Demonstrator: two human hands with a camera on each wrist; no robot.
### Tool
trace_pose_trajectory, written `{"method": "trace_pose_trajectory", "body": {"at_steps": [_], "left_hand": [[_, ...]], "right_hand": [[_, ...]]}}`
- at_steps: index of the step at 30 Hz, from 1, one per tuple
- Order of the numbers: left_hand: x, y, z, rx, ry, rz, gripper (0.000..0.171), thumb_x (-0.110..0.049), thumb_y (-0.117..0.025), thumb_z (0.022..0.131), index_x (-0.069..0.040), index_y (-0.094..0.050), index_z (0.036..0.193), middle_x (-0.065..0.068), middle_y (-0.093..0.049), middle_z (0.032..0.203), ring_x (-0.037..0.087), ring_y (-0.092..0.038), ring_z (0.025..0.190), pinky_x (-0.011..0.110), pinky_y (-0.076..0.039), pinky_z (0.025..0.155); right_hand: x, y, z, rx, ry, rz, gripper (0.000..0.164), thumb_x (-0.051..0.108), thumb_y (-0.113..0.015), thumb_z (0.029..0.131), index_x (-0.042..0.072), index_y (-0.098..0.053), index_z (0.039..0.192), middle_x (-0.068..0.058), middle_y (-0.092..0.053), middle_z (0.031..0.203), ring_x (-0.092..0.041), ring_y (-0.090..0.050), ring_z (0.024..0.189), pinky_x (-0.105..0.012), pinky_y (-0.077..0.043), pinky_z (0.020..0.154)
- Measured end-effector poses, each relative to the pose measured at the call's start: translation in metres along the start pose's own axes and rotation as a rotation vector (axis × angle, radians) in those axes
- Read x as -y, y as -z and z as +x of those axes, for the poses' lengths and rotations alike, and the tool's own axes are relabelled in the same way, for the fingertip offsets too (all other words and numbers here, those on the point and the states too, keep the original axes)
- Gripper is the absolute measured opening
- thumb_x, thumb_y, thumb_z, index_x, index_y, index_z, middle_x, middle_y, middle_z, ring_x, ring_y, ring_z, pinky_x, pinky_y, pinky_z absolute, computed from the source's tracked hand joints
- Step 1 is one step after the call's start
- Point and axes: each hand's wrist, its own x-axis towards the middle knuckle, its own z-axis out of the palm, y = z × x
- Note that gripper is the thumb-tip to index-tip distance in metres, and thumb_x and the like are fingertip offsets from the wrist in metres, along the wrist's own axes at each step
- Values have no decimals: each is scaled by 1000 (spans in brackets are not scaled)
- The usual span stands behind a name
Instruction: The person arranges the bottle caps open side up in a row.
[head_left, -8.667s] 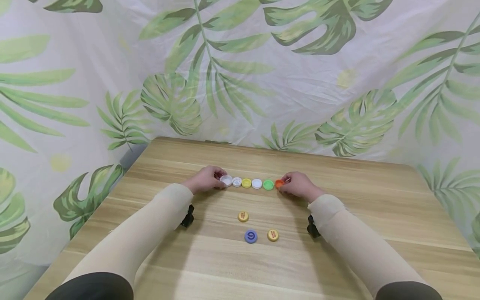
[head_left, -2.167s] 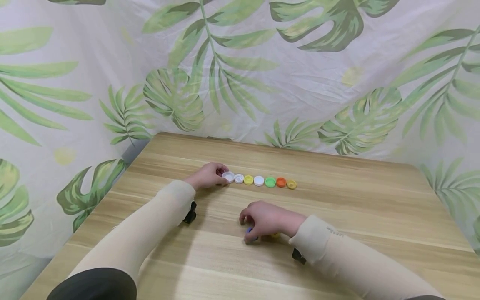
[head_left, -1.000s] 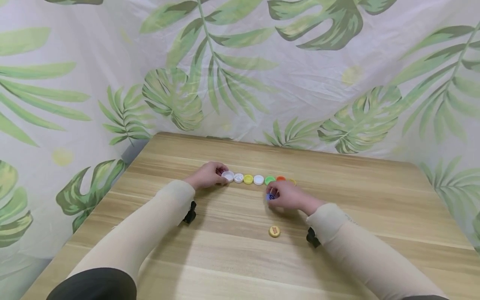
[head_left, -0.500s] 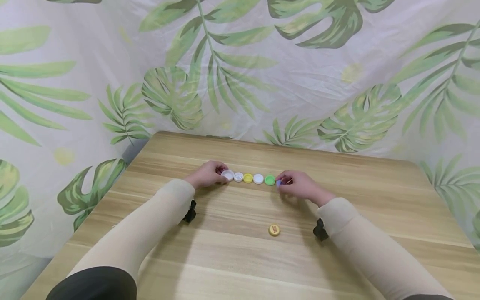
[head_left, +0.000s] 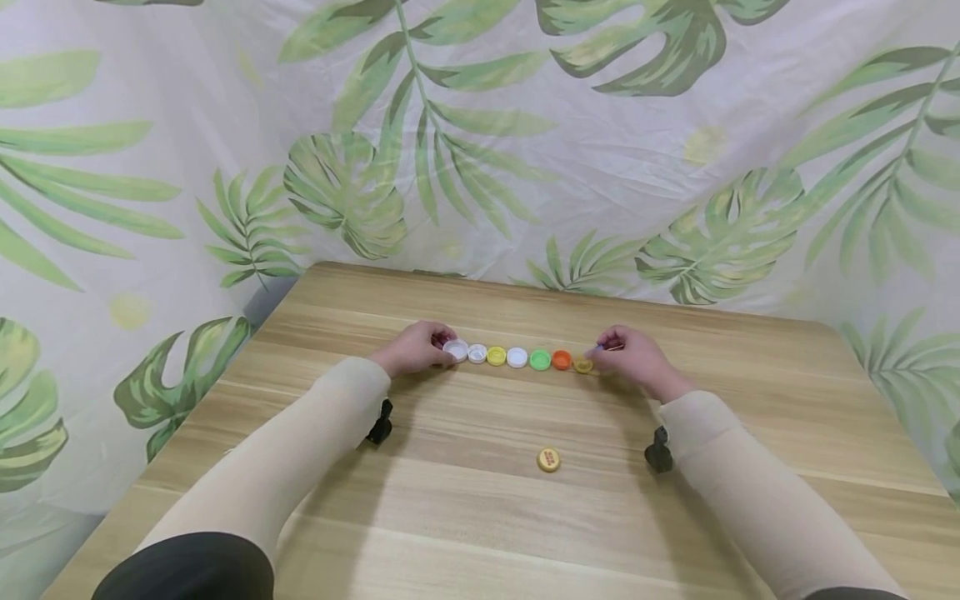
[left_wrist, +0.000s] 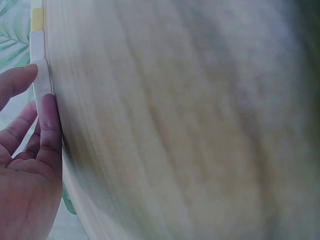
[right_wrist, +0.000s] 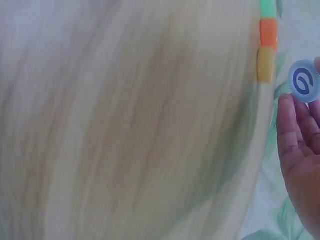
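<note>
A row of bottle caps lies hollow side up across the table. At its left end my left hand (head_left: 413,348) holds a large white bottle cap (head_left: 455,351) between thumb and finger. Rightward follow a small white cap (head_left: 477,353), a yellow cap (head_left: 496,356), a white cap (head_left: 517,357), a green cap (head_left: 540,360), an orange cap (head_left: 562,360) and a golden cap (head_left: 582,364). Just past the golden cap, my right hand (head_left: 633,358) pinches a blue bottle cap (right_wrist: 303,81). In the right wrist view, the blue cap is raised and tilted, its dark swirl showing.
Nearer to me on the wooden table (head_left: 450,517) lies another golden cap (head_left: 549,459), printed side up. A leaf-patterned cloth (head_left: 480,150) hangs behind the table's back edge.
One golden cap has joined the row's right end since the oldest frame. My right hand has picked up the blue cap and carried it forward and right. My left hand stays at the large white cap.
</note>
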Motion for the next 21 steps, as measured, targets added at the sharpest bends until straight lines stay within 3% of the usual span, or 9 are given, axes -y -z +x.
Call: {"method": "trace_pose_trajectory", "body": {"at_steps": [7,11,17,21], "left_hand": [[-1,1,-2,6,3,7,41,-10,-77,91,5,-64,127,13,-63,110,24,-55,100,34,-48,88],[-2,1,-1,7,9,5,42,-10,-77,91,5,-64,128,13,-63,112,25,-55,102,35,-48,88],[1,0,2,6,8,7,43,-10,-77,91,5,-63,129,13,-63,112,24,-56,102,34,-49,89],[1,1,2,8,15,5,43,-11,-78,91,4,-63,129,13,-63,111,24,-55,101,35,-49,88]], "right_hand": [[-14,11,-1,-2,-27,-12,41,17,-72,97,-10,-59,124,-24,-65,119,-30,-61,105,-33,-53,81],[-21,15,-3,41,-34,-60,48,12,-72,95,-14,-57,133,-28,-64,126,-34,-61,111,-38,-52,89],[-23,15,-4,76,-12,-134,47,9,-73,89,-13,-61,129,-28,-64,125,-39,-60,114,-47,-49,97],[-24,15,0,85,-16,-150,45,9,-74,89,-13,-62,127,-26,-65,122,-35,-62,109,-42,-51,93]]}}
